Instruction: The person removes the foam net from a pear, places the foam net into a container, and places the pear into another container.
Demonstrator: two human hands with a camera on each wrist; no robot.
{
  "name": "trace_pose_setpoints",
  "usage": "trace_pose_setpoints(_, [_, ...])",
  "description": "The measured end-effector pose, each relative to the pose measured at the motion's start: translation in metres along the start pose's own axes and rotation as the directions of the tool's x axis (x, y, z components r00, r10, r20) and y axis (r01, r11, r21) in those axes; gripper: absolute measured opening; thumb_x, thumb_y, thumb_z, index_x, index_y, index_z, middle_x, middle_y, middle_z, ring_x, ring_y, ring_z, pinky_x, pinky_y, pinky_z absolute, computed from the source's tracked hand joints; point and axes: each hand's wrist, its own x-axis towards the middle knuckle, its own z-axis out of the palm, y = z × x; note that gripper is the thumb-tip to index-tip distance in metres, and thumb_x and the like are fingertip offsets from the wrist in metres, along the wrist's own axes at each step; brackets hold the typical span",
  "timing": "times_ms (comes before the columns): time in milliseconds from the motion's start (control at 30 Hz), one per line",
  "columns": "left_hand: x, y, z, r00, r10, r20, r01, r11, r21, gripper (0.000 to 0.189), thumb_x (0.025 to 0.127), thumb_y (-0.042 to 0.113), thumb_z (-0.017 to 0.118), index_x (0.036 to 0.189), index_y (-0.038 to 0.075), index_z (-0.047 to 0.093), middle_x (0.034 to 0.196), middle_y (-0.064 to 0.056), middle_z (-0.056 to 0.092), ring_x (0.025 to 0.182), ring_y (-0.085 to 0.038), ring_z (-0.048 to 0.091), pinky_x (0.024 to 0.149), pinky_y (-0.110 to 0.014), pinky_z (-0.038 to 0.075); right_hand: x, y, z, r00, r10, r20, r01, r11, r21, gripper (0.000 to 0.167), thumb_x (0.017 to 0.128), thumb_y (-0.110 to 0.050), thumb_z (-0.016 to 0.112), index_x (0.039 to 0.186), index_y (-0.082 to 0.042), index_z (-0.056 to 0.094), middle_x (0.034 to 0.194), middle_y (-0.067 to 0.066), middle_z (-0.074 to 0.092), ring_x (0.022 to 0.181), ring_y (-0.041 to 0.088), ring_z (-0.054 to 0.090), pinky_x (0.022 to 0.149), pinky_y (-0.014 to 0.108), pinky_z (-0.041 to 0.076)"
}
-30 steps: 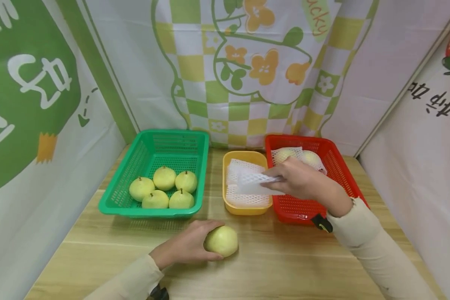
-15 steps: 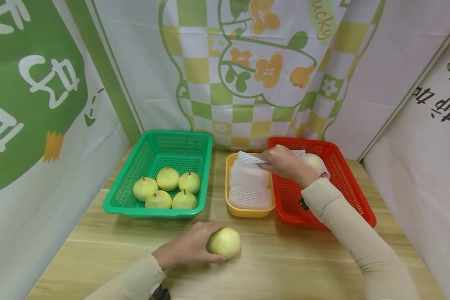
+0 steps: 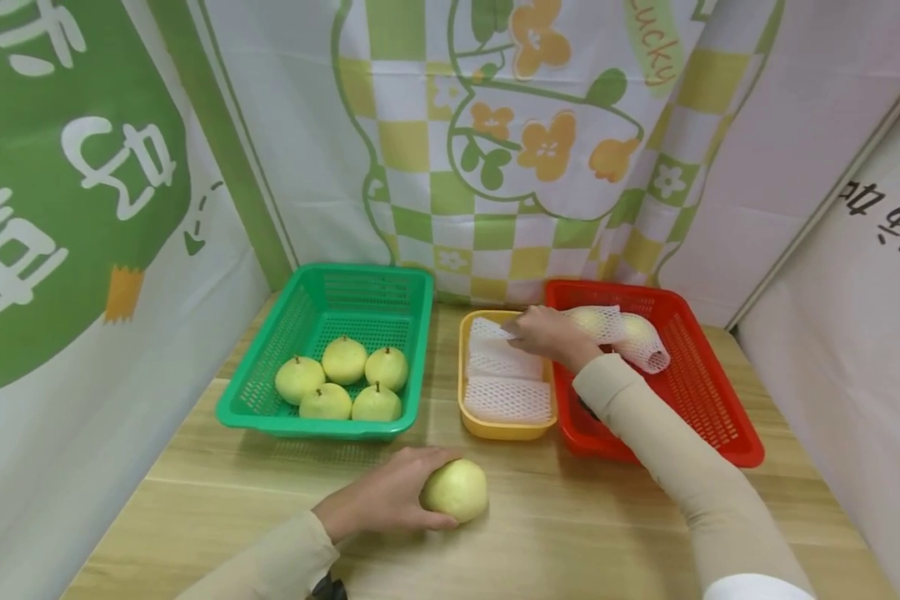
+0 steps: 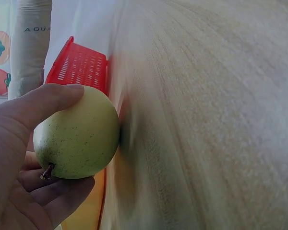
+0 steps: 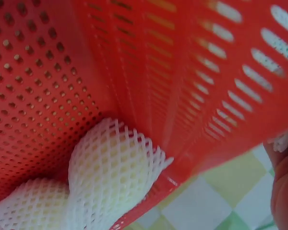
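My left hand [image 3: 401, 492] grips a yellow-green pear [image 3: 457, 491] at the front of the wooden table. In the left wrist view, the thumb lies over the top of this pear [image 4: 79, 132] and the fingers curl beneath, with its stem toward the palm. My right hand [image 3: 551, 335] is over the back right of a yellow container [image 3: 498, 429]. Its fingertips pinch the edge of a white foam net sleeve [image 3: 498, 348]. Another foam net [image 3: 508, 400] lies in the front of that container. In the right wrist view, only part of the right hand [image 5: 284, 184] shows at the edge.
A green basket [image 3: 228, 408] at left holds several bare pears [image 3: 345, 360]. The red basket [image 3: 720, 400] at right holds net-wrapped pears [image 3: 641, 342], and my right forearm crosses over it. A patterned curtain [image 3: 487, 208] hangs behind the table.
My right hand has moved back and down with the foam net, which now lies lower in the yellow container. My left hand keeps its hold on the pear. The head view has shifted slightly.
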Motion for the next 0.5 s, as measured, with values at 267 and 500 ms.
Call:
trace_pose_setpoints(267, [0.001,-0.001,0.0,1.0,0.002,0.004,-0.002,1.0,-0.015,0.078,0.084,0.043,0.089,0.145,0.005,0.059,0.136,-0.006,0.071,0.122,-0.02,0.069,0.102,-0.034,0.059,0.008,-0.006,0.02,0.972,-0.146,0.184,0.139,0.989,0.053,0.013,0.097,-0.013,0.074,0.086,-0.006,0.078,0.078,0.008,0.077,0.065,0.021,0.068,0.063,0.035,0.06])
trace_pose_setpoints(500, [0.0,-0.001,-0.002,1.0,-0.014,0.007,0.014,1.0,-0.017,0.078,0.085,0.045,0.088,0.145,0.005,0.059,0.137,-0.006,0.07,0.123,-0.019,0.068,0.102,-0.034,0.059,0.01,-0.012,0.024,0.952,-0.1,0.29,0.104,0.995,0.003,0.019,0.099,-0.017,0.071,0.082,-0.011,0.076,0.077,0.004,0.076,0.062,0.016,0.064,0.059,0.031,0.057])
